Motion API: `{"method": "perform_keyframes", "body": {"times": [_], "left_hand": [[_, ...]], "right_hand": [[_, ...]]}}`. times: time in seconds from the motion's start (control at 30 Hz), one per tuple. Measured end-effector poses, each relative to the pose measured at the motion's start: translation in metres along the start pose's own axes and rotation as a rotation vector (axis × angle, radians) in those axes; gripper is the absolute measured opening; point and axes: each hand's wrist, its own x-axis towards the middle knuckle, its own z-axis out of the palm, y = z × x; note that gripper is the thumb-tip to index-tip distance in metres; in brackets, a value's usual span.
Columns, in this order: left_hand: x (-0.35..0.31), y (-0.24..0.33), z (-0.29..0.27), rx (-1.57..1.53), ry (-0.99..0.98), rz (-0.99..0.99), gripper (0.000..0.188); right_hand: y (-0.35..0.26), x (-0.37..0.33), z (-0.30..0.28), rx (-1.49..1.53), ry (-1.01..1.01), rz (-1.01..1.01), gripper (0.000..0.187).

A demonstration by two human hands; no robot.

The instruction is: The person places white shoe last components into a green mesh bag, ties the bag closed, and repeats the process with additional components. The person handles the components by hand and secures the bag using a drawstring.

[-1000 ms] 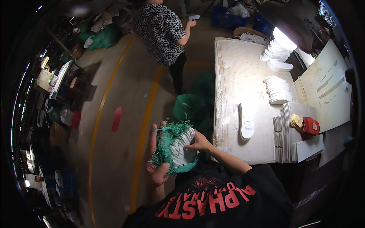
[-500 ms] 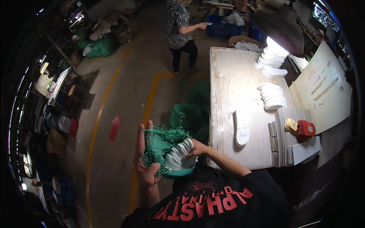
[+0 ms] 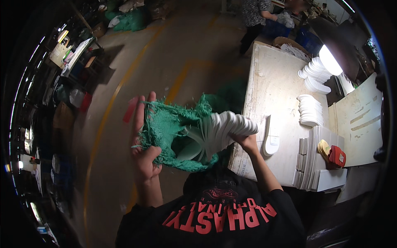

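Observation:
A green woven sack with frayed edges hangs before my body, its mouth spread open. My left hand grips the sack's left rim, thumb on the outer face and fingers stretched up along it. In my right hand is a fanned stack of white insoles, partly out of the sack mouth near the table's left edge. More pale insoles show inside the sack; how many lie deeper is hidden.
On the table at right lie a banded white insole bundle, an insole row and a lamplit stack. Boards stand at its near side beside a red object. A person stands beyond the table.
My right hand has drawn the insole stack up and rightward from the sack. My left hand has lifted the rim. The other person has moved right, beyond the table.

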Motion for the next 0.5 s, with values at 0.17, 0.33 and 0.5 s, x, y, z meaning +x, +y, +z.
{"method": "perform_keyframes", "body": {"times": [0.17, 0.33, 0.5], "left_hand": [[0.003, 0.006, -0.010, 0.128, -0.066, 0.046, 0.113], [-0.011, 0.016, -0.007, 0.089, 0.011, 0.055, 0.113], [-0.016, 0.017, -0.009, 0.077, 0.056, 0.025, 0.114]], "right_hand": [[-0.018, -0.005, -0.018, 0.006, 0.110, 0.119, 0.057], [-0.008, -0.009, -0.027, 0.262, 0.239, 0.136, 0.059], [0.005, -0.017, -0.036, 0.607, 0.243, 0.127, 0.062]]}}
